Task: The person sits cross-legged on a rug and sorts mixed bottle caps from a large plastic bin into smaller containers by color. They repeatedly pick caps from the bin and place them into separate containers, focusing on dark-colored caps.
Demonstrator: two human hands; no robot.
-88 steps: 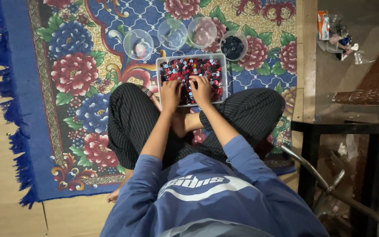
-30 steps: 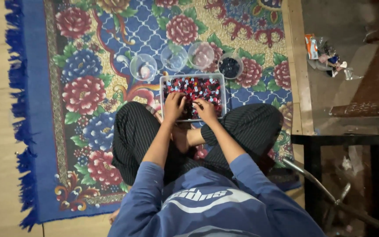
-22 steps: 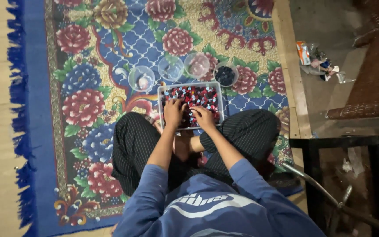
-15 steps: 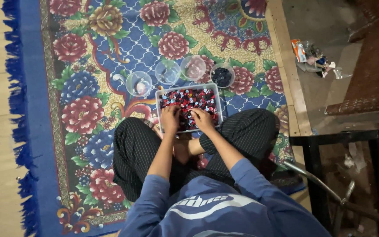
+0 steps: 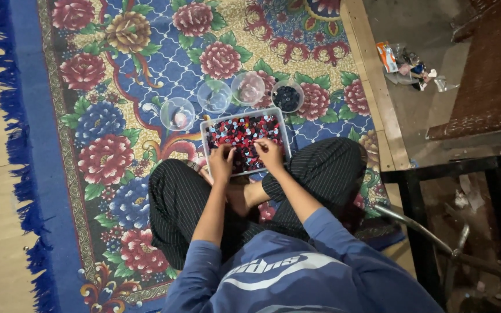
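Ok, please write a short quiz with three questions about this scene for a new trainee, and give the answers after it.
1. True or false: both hands are in the tray of small pieces.
2. How many round clear bowls stand beyond the tray? A) two B) four C) six
3. Which bowl holds dark pieces: the one farthest left or farthest right in the picture?

Key
1. True: the left hand and the right hand both rest among the red, dark and white pieces.
2. B: the four bowls sit in an arc on the flowered rug.
3. Farthest right: the dark-filled bowl; the leftmost bowl looks nearly empty.
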